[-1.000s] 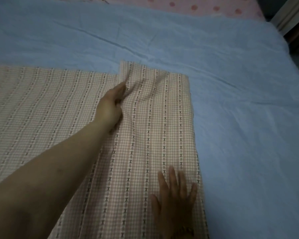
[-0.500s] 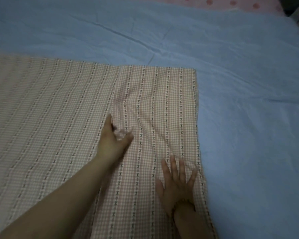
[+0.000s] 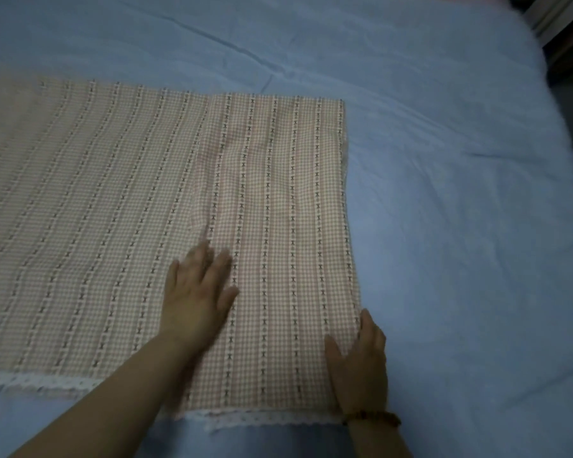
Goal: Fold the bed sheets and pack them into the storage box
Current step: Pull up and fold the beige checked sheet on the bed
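Home bedrm: blue-covered bed (image 3: 444, 226) w/ lace-edged checked sheet (image 3: 146, 193) spread on it.

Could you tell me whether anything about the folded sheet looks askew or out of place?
Yes, slightly: the folded flap of the checked sheet is offset, so its lace hem lies nearer the person than the lower layer's lace.
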`<state>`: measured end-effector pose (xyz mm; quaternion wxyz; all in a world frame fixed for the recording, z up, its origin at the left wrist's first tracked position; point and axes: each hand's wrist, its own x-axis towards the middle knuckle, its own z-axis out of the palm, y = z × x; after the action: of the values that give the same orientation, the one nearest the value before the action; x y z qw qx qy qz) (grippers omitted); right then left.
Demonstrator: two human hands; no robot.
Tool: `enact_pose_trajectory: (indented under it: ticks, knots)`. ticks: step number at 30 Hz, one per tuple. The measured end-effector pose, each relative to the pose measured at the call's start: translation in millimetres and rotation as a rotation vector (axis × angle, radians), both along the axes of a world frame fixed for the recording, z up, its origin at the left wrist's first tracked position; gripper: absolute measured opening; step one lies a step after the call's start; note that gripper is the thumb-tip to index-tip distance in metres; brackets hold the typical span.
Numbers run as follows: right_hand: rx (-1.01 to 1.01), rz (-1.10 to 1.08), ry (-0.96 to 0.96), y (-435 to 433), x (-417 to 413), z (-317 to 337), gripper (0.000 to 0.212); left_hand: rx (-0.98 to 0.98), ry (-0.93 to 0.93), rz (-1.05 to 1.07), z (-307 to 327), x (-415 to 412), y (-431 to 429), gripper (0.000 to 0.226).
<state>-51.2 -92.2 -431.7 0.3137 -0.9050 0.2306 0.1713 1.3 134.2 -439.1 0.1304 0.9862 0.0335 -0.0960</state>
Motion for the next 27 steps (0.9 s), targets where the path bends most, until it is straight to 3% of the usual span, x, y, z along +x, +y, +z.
enact_pose_trajectory:
  ticks: [3, 7, 12, 17, 24, 27]
  knots:
    - [0.233, -0.094, 0.019, -4, -8, 10, 0.058, 0.042, 0.127, -0.042, -14, -21, -7, 0.082]
    - [0.229, -0.131, 0.051, -2, -17, 6, 0.054, -0.024, 0.148, -0.023, -16, -20, 0, 0.094]
    - [0.238, -0.122, 0.007, -4, 2, 3, 0.057, -0.107, 0.013, 0.146, -7, 22, 6, 0.089]
    - [0.328, -0.123, -0.092, 2, 92, 7, 0.056, -0.215, 0.018, 0.220, -9, 92, 14, 0.071]
    - [0.352, -0.134, -0.181, 17, 231, -4, 0.064, -0.651, -0.120, 0.520, -9, 187, 23, 0.068]
    - [0.423, -0.153, -0.171, 16, 244, -20, 0.055, -0.549, -0.187, 0.360, -10, 220, 24, 0.065]
